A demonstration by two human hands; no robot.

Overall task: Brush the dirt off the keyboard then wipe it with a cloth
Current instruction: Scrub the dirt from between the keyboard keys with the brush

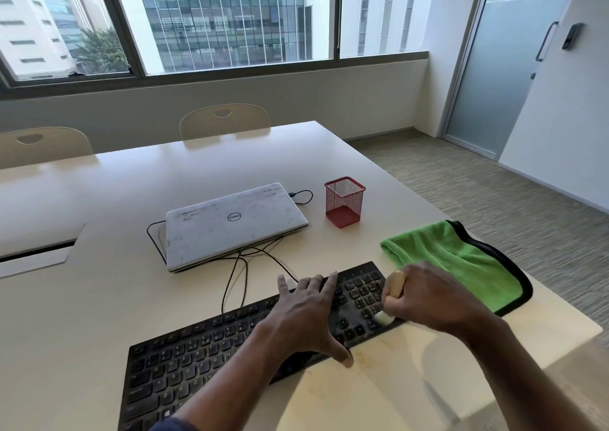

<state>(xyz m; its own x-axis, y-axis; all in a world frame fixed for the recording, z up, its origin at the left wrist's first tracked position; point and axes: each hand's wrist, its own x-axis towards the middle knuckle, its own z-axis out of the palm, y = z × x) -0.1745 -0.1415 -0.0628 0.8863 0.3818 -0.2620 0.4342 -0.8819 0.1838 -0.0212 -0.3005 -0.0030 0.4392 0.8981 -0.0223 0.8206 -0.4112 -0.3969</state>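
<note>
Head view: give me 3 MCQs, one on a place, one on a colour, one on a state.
1. Where does the green cloth lie?
A. On the table, beside the right end of the keyboard
B. Draped over the keys
C. On the floor

2. What colour is the mesh pen cup?
A. Blue
B. Red
C. Black

3. What state is the right hand in?
A. Open, flat on the table
B. Curled, holding nothing
C. Gripping a brush at the number pad

Answers:
1 A: the cloth lies spread on the table top next to the number-pad end.
2 B: its wire mesh and base are red.
3 C: the fingers curl round the wooden handle, and the pale bristles meet the keys.
</note>
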